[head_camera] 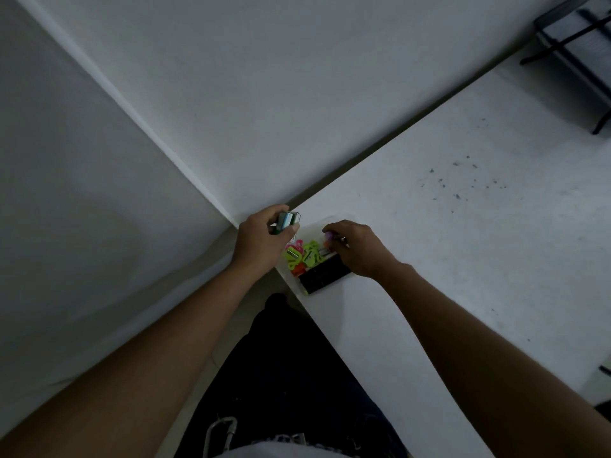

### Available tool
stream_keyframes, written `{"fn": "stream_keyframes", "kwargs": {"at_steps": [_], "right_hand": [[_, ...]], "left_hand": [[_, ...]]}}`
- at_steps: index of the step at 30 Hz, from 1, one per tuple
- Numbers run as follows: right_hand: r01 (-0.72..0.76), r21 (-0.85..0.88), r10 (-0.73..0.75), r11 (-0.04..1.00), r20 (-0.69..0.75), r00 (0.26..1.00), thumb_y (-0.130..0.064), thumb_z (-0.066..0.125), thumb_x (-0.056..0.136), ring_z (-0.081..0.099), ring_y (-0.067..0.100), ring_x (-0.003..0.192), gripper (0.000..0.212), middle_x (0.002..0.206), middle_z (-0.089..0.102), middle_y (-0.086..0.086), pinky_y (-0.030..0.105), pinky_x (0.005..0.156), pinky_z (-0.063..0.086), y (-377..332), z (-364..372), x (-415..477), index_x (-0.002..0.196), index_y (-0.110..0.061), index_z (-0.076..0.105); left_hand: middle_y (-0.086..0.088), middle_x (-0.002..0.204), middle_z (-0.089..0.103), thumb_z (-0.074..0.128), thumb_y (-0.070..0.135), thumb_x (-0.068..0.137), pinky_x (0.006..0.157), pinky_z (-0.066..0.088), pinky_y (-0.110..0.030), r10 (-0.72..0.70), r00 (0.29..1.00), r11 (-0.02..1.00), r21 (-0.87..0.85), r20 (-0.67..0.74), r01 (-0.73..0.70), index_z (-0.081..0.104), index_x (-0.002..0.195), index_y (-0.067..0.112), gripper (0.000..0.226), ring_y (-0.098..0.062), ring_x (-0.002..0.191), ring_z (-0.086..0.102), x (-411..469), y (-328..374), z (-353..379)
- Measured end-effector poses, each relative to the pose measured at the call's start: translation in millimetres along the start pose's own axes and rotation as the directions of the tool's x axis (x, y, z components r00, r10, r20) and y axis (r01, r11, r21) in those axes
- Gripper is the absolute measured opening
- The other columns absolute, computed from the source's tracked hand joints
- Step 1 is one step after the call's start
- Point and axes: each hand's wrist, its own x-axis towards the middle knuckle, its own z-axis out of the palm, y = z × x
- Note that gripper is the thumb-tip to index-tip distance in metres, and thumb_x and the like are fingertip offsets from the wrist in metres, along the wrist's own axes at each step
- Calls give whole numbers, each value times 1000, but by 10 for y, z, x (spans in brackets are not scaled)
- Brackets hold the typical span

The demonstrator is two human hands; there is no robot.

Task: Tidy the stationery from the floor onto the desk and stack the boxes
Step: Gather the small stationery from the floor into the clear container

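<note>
Small green boxes [287, 220] are gripped in the left hand [261, 242] over the table [463, 226] corner. A small pink piece [328, 236] is pinched by the right hand [358, 247]. The coloured sharpener pile [305, 256] lies between the hands, at 4 o'clock from the left. The black box [327, 276] runs 8 to 2 o'clock at the near edge. Open room is left toward 3 o'clock.

Left hand [261, 241] curled, gripping; right hand [355, 247] pinching.

No text, label or number is legible on the small boxes [287, 221] or the stationery [305, 256].
</note>
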Motion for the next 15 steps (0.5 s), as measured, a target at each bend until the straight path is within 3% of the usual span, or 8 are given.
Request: {"fn": "stream_keyframes", "kwargs": {"at_steps": [2, 7, 12, 15], "right_hand": [[-27, 45, 28, 999, -24, 999, -2, 57, 90, 59, 20, 94, 20, 106, 65, 11, 25, 81, 47, 6, 38, 14, 107, -3, 65], [-98, 206, 128, 974, -139, 982, -4, 59, 91, 58, 8, 91, 14, 108, 65, 10, -1, 73, 41, 16, 109, 1, 103, -2, 64], [-123, 342, 180, 931, -137, 974, -5, 61, 90, 63, 9, 98, 10, 107, 66, 2, 7, 81, 49, 64, 145, 7, 99, -7, 63], [-100, 267, 152, 959, -181, 972, -8, 60, 91, 60, 9, 96, 9, 105, 66, 2, 12, 79, 50, 83, 118, 21, 99, -9, 64]], "left_hand": [[-6, 116, 66, 72, 21, 83, 87, 57, -42, -2, 1000, 1000, -6, 10, 2, 61, 124, 15, 43, -20, 101, 66, -4, -1, 2], [-5, 117, 66, 72, 22, 83, 88, 57, -42, -10, 1000, 1000, -7, 4, 10, 60, 125, 16, 44, -20, 101, 66, 0, -30, -28], [-5, 117, 66, 72, 21, 83, 88, 57, -42, -9, 1000, 1000, -2, 3, 9, 60, 124, 15, 43, -19, 101, 66, 11, -44, -33], [-6, 119, 66, 72, 22, 84, 88, 57, -42, -6, 1000, 1000, 3, 10, 6, 60, 125, 15, 43, -21, 102, 66, 28, -34, -28]]}}
